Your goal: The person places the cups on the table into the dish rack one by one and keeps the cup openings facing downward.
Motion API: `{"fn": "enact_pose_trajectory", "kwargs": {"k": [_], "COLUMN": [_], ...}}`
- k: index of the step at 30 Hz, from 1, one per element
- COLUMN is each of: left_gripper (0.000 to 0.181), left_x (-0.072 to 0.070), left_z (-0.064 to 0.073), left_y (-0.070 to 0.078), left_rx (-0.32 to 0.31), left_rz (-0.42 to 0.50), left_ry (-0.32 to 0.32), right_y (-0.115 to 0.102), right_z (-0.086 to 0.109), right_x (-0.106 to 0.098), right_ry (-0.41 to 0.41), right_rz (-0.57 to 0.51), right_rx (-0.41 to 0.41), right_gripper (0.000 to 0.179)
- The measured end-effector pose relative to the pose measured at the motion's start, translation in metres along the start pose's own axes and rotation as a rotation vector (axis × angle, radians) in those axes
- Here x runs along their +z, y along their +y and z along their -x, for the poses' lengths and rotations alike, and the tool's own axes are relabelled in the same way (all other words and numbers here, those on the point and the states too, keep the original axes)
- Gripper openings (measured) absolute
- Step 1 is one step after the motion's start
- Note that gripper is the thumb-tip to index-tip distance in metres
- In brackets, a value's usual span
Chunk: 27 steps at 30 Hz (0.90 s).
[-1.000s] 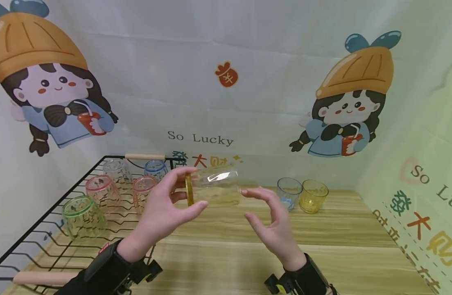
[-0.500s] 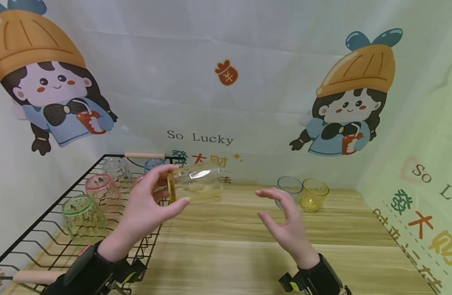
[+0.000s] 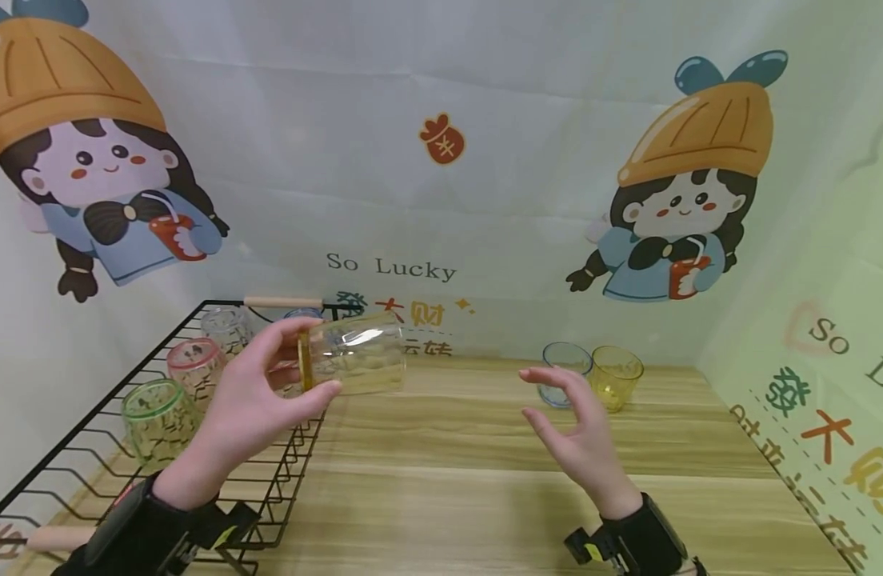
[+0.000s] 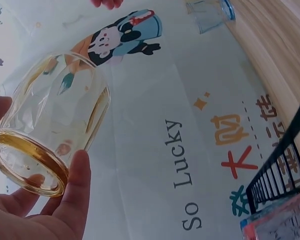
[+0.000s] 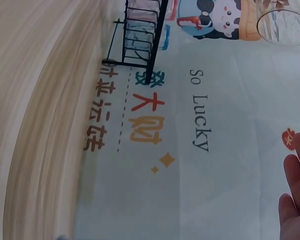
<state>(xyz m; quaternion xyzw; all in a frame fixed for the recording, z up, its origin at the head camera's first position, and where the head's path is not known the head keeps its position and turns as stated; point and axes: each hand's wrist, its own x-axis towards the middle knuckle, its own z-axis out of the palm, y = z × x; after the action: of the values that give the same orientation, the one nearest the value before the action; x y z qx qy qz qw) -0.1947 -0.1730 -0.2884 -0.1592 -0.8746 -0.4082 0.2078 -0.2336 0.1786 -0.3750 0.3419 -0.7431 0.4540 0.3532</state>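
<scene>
A clear yellow-tinted drinking glass point(image 3: 358, 356) lies on its side in the air above the rack's right edge. My left hand point(image 3: 250, 400) grips it at the end with the thick amber ring, thumb along the near side. The left wrist view shows the same glass point(image 4: 55, 110) with fingertips around its ringed end. Off to the right, my right hand point(image 3: 581, 436) is raised over the table with its fingers loosely bent and nothing in them. Just behind that hand stand a blue-rimmed glass point(image 3: 555, 394) and a yellow glass point(image 3: 617, 380), side by side.
On the left, a black wire rack point(image 3: 293, 480) with pale wooden handles holds a green glass point(image 3: 157, 428), a pink glass point(image 3: 195, 364) and a clear glass point(image 3: 224, 326). A blue glass point(image 3: 302, 313) is mostly hidden by my left hand. A printed cloth point(image 3: 513, 160) hangs behind the table.
My left hand has carried the yellow-tinted glass leftward toward the rack. The right hand has drawn away to the right, so the gap between the two has widened.
</scene>
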Motion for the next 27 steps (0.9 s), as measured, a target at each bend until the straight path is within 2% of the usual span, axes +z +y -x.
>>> {"fn": "enact_pose_trajectory", "kwargs": {"k": [8,16,27], "left_gripper": [0.067,0.071,0.07], "left_x": [-0.013,-0.028,-0.046], "left_z": [-0.001,0.001,-0.003], "left_y": [-0.009,-0.017,-0.029], "left_rx": [-0.013,-0.08,-0.054], "left_rz": [-0.036,-0.079,-0.189], "left_ry": [-0.043,-0.094,-0.116], "right_y": [0.008,0.014,0.026], "right_z": [0.003,0.006,0.01], "right_x": [-0.008,-0.014,-0.022], "right_ry": [-0.003,0.0,-0.018], "right_rz": [0.041,0.058,0.113], "right_rx": [0.048,0.05,0.069], "right_gripper": [0.046,0.045,0.045]}}
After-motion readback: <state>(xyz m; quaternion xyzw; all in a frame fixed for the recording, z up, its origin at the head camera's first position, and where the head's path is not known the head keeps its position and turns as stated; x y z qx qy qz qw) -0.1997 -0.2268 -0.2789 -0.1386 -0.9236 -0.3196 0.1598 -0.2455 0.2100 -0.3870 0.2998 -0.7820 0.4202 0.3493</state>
